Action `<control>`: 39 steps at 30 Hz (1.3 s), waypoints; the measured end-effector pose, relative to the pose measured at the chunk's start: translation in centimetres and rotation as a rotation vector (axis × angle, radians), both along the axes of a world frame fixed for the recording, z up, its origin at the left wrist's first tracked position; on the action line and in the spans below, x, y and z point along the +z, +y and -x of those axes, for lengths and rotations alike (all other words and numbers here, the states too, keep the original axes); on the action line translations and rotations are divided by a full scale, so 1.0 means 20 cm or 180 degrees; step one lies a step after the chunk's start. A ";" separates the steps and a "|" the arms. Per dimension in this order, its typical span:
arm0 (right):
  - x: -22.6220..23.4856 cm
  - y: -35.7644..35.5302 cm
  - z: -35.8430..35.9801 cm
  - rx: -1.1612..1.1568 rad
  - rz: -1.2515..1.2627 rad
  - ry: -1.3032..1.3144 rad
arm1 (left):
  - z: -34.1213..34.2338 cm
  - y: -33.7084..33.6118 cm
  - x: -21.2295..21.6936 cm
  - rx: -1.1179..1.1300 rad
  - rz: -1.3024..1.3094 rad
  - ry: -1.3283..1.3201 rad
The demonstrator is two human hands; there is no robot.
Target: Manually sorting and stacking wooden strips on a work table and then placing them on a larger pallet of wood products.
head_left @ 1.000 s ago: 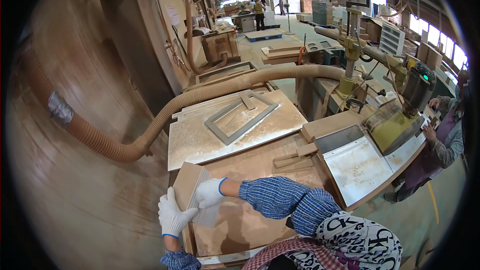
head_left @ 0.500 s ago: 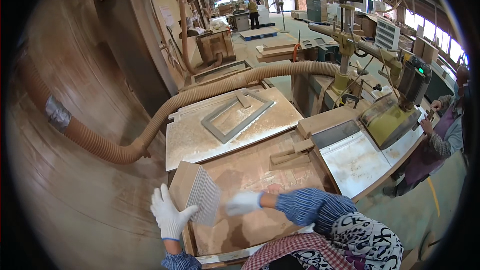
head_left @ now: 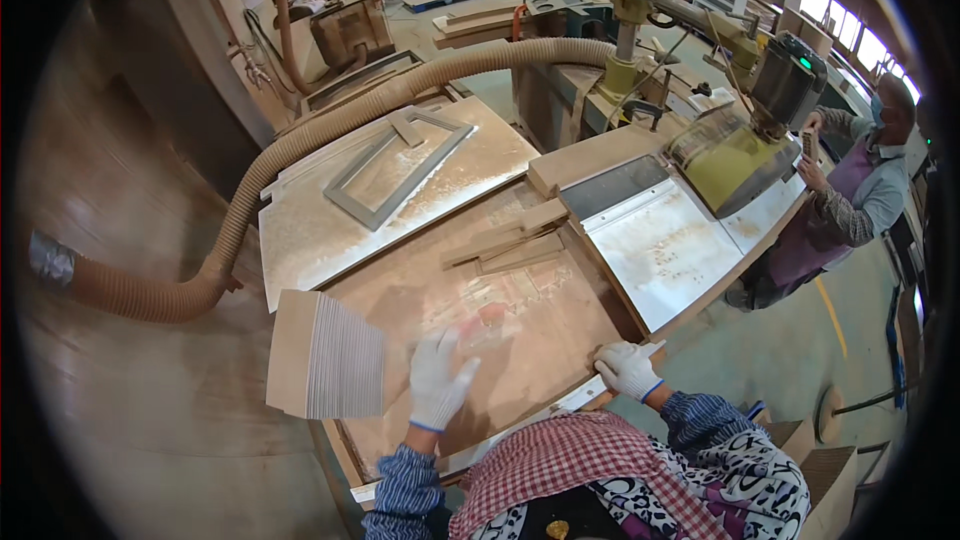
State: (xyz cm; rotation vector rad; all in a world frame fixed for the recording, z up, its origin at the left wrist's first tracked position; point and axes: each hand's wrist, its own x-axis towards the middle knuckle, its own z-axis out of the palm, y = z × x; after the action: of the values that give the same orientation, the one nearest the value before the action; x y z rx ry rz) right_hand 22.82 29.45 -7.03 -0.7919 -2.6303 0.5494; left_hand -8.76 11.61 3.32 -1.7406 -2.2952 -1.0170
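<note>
My left hand (head_left: 437,380), in a white knitted glove, is over the worktable (head_left: 420,305) with its fingers apart and nothing in it. To its left, a gap away, stands a slanting stack of thin brown boards (head_left: 325,355) with their many edges facing right. My right hand (head_left: 628,370), gloved too, is at the table's right front corner. Its fingers are bent over the table edge (head_left: 580,395), and its underside is hidden. Several loose wood strips (head_left: 510,235) lie farther back on the table.
Behind is a dusty white-edged panel (head_left: 310,240) bearing a grey rectangular frame (head_left: 372,210). A ribbed hose (head_left: 250,180) curves around it. At right stands a machine with a yellow-green hood (head_left: 735,160) and metal table (head_left: 660,240); a co-worker (head_left: 850,180) is beside it, holding a small piece.
My left hand has left the stack's left side and is now right of it over the table. My right hand has swung from beside the stack to the right front corner. The view has shifted.
</note>
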 end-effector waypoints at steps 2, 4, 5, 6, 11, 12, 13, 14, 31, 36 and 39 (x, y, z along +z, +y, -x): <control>-0.03 0.00 -0.01 -0.0089 0.0003 0.0174 | 0.04 0.21 -0.05 -0.0221 0.0297 -0.0092; 0.01 -0.03 0.03 -0.0370 -0.0156 -0.0190 | 0.08 0.37 -0.17 -0.0419 0.0597 -0.0167; 0.11 -0.06 0.08 -0.0529 -0.0279 -0.0625 | 0.13 0.44 -0.27 -0.0402 0.0186 0.0038; 0.09 -0.06 0.08 -0.0613 -0.0204 -0.0800 | 0.17 0.52 -0.33 -0.0425 -0.0235 0.0247; 0.00 -0.05 0.04 -0.0647 -0.0043 -0.0612 | 0.42 0.96 -0.34 -0.0409 0.1074 0.0061; 0.00 -0.06 0.05 -0.0688 -0.0027 -0.0498 | 0.47 1.02 -0.37 -0.0379 0.1319 -0.0043; 0.02 -0.05 0.06 -0.0706 0.0180 -0.0589 | 0.53 1.08 -0.41 -0.0453 0.1313 0.0072; 0.01 -0.04 0.09 -0.0731 0.0181 -0.0600 | 0.60 1.13 -0.45 -0.0480 0.1313 0.0066; -0.10 0.24 1.12 -0.2451 0.5600 0.2751 | 0.44 1.07 -0.65 -0.1095 0.1041 -0.0502; -0.09 0.00 0.89 -0.2380 0.5995 0.2440 | 0.18 0.69 -0.59 -0.1182 0.0570 -0.0254; 0.01 -0.16 0.75 -0.2399 0.6138 0.2047 | 0.01 0.44 -0.55 -0.1010 0.0731 -0.0360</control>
State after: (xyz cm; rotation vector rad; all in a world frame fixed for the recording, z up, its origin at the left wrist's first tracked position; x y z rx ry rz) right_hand 7.84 26.18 -6.84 -1.4186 -0.4311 2.3939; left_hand -9.02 20.33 -7.72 -2.2504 -2.3311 -0.9483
